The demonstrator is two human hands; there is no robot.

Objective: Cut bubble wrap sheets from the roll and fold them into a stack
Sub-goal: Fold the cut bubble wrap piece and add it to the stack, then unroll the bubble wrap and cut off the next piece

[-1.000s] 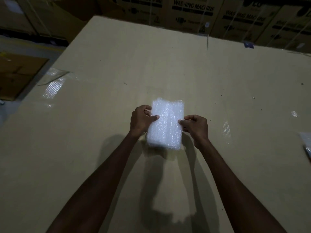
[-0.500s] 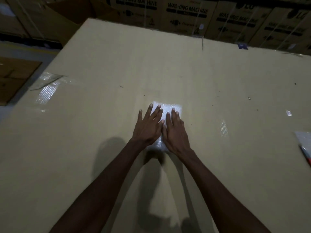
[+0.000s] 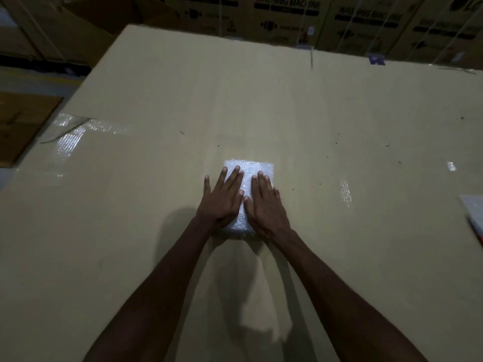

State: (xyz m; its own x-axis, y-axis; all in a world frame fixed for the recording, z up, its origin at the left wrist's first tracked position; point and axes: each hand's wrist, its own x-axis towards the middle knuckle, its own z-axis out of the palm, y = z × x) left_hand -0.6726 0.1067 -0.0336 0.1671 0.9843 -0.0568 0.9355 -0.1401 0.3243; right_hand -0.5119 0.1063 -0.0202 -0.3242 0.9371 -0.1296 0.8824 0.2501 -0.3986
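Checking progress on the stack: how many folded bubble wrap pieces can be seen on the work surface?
1. The folded white bubble wrap bundle lies mid-surface on the tan cardboard work surface, pressed flat under the left hand and right hand. Its layers cannot be counted.

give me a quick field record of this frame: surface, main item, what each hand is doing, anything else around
surface: large cardboard sheet used as a worktop
main item: folded bubble wrap, lying flat near the centre
left hand: palm down, fingers straight, pressing on the wrap's left side
right hand: palm down, fingers straight, pressing on the wrap's right side
background: washing machine cartons behind the far edge
right edge: a pale item, cut off by the frame, unclear what it is
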